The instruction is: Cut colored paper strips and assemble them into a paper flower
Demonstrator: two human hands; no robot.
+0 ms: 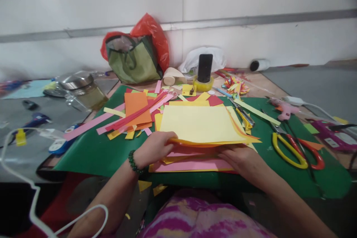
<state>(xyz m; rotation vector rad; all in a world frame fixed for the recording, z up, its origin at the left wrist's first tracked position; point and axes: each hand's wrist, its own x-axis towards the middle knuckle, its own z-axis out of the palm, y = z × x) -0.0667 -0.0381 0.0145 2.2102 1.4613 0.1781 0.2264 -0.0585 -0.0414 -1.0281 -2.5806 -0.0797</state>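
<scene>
My left hand (157, 147), with a green bead bracelet (134, 162) at the wrist, grips the near left corner of several paper sheets (195, 122). The top sheet is pale yellow, and orange-yellow edges show beneath it. My right hand (242, 160) holds the same sheets at the near right, its fingers tucked under their edge and partly hidden. These sheets are raised at the front above a pile with pink paper (192, 165) and yellow paper. To the left, an orange paper piece (136, 106) lies among pink, red and yellow strips.
A green mat (80, 160) covers the work area. Large scissors (290, 150) and a yellow utility knife (244, 117) lie at right, near a pink glue gun (286, 109). Behind stand a phone (205, 67), a green bag (135, 61) and a glass jar (86, 91). A white cable (33, 202) loops at left.
</scene>
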